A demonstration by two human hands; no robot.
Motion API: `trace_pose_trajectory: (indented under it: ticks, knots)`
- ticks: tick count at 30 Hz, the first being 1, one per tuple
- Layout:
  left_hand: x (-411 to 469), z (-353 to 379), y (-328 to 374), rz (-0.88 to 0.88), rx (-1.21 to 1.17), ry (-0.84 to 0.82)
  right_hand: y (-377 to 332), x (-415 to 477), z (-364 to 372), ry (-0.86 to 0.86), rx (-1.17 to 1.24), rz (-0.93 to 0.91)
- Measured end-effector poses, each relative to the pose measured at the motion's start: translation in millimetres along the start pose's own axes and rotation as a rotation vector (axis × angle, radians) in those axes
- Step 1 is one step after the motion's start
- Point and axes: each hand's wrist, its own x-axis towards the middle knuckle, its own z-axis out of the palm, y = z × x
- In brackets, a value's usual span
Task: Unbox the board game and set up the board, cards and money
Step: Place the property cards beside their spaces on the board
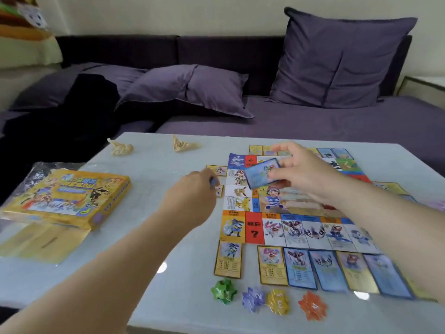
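Head view: my right hand [301,172] grips the deck [262,173], my left hand [192,191] pinches a card [213,182], and sliding it down carelessly could shunt the board [254,227].

Only the arms and hands of one person in view, left forearm [115,261] long, smooth and bare, right forearm [385,208] bare too, both uncovered right up to the picture's edge, round wrists, bare left hand [192,189], bare right hand [305,172], fingers a bit blurry
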Motion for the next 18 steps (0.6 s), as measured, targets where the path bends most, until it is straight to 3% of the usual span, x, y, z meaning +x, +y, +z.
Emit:
trace_pose_trajectory:
  ticks: [3, 5, 14, 18]
  knots:
    - [19.8, 10.6, -7.1, 0.154, 0.629, -0.137, 6.8, 39.2, 10.7, 0.048, -0.16, -0.021]
    - [32.4, 17.2, -11.2, 0.227, 0.841, -0.216, 5.7, 60.5, 20.7, 0.111, -0.236, -0.039]
    - [57.1, 39.3, -12.7, 0.355, 0.959, -0.409, 3.1, 116.2, 78.0, 0.119, -0.33, -0.115]
    - [55.1, 45.4, -18.3, 0.387, 0.968, -0.404, 11.4, 129.7, 96.8, 0.081, -0.36, -0.121]
